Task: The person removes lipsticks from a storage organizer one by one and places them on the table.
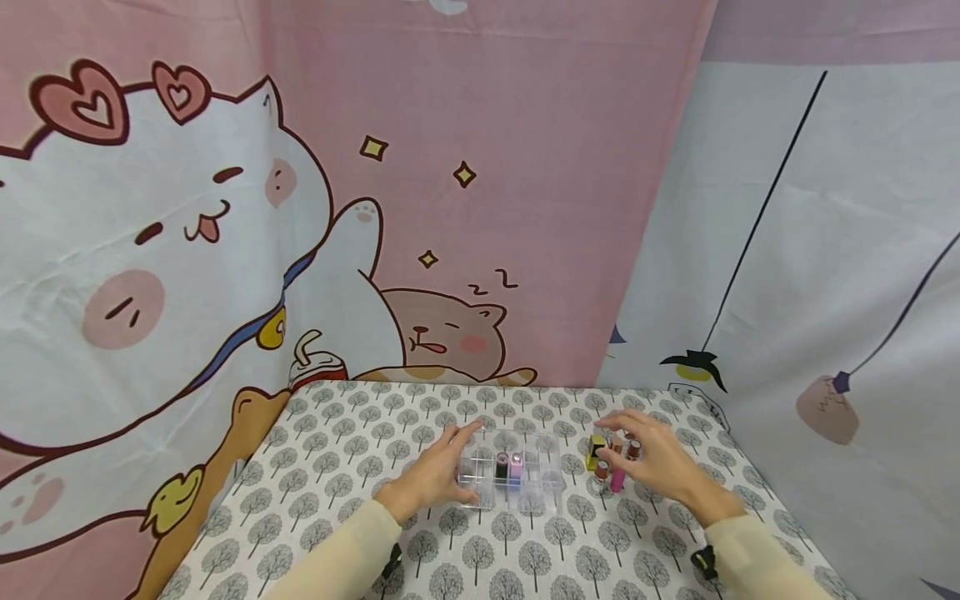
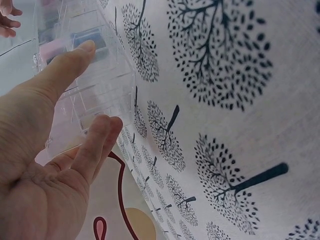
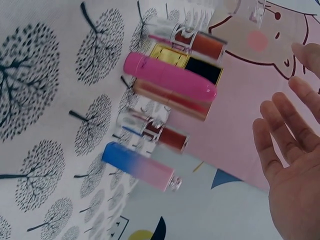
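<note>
A clear compartment organizer (image 1: 551, 481) stands on the table, with a black tube (image 1: 502, 468) and a pink-and-blue tube (image 1: 516, 468) upright inside. My left hand (image 1: 431, 477) holds its left end, thumb along the near side and fingers around the far side. To the right, several lip products stand together: a magenta tube (image 3: 170, 77), a yellow-and-black lipstick (image 3: 204, 70), lip glosses with brownish-red parts (image 3: 172, 139) and a blue-to-pink tube (image 3: 140, 166). My right hand (image 1: 652, 458) hovers beside and over this group, fingers spread apart, nothing in its grasp.
The tabletop cloth (image 1: 480, 554) is white with grey tree prints. Behind the table hangs a pink curtain (image 1: 555, 208) with cartoon animals, and a pale curtain (image 1: 840, 250) runs along the right side.
</note>
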A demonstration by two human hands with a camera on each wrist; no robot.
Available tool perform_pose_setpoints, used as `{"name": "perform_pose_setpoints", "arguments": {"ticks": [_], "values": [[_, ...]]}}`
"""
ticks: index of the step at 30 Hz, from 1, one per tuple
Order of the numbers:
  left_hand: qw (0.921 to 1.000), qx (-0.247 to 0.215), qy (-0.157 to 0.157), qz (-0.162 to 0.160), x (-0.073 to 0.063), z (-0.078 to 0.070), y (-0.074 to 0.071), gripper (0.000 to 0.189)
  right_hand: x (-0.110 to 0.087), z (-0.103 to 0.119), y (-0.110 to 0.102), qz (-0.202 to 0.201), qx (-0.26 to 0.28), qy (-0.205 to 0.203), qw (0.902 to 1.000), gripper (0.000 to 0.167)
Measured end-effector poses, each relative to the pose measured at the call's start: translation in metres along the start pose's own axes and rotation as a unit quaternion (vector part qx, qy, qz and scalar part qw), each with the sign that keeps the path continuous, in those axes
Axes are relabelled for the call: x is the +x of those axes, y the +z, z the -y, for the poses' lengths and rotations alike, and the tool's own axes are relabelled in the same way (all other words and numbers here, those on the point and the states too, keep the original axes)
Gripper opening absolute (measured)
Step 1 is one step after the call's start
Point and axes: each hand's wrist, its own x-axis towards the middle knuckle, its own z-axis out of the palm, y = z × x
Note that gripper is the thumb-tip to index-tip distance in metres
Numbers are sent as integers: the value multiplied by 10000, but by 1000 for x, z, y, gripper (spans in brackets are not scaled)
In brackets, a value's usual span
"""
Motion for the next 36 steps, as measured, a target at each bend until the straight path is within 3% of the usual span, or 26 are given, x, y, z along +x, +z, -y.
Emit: {"name": "perform_pose_setpoints", "arguments": {"ticks": [4,12,21,27,36], "values": [[10000,-24,-22,10,0,0,0,137,5,6,4,53,137,-71,9999,49],[9999,-127,-22,27,-1,1,1,138,12,15,11,342,935,-230,9948,56],[9995,-237,-199,74,-1,-1,-2,137,24,30,26,290,271,-359,9986,56],[9995,-289,-155,40,-3,-1,-3,137,32,39,36,531,456,-299,9971,57],[9991,-395,-121,63,-2,0,-1,137,37,52,53,587,702,-421,9949,57]]}}
